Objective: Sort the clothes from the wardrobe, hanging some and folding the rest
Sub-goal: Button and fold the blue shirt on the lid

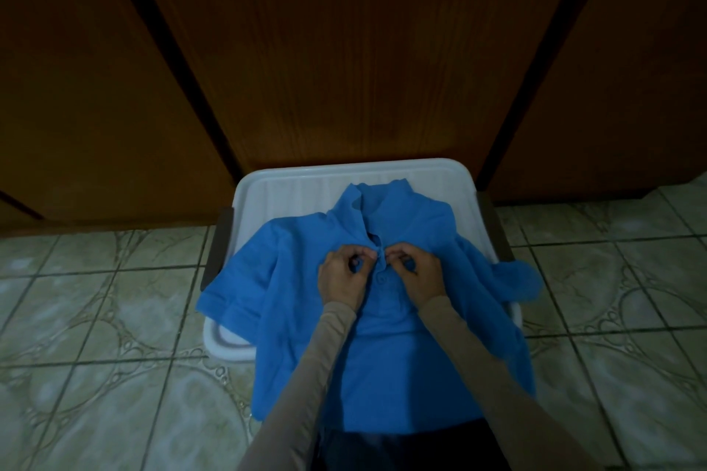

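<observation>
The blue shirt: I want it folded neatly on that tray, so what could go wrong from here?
1. The shirt overhangs the white tray; its hem and right sleeve may drag on the floor tiles.
2. Both hands, left and right, pinch the placket; a tug could pull the shirt askew.
3. The dim light may hide creases.

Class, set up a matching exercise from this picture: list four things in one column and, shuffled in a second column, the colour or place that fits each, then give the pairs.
Column 1
1. polo shirt
2. tray
3. wardrobe doors
4. hands (left hand, right hand)

Column 2
A. dark brown, behind the tray
B. blue, spread over the tray
C. pinching the shirt's button placket
D. white, beneath the shirt

Pairs: 1-B, 2-D, 3-A, 4-C
</observation>
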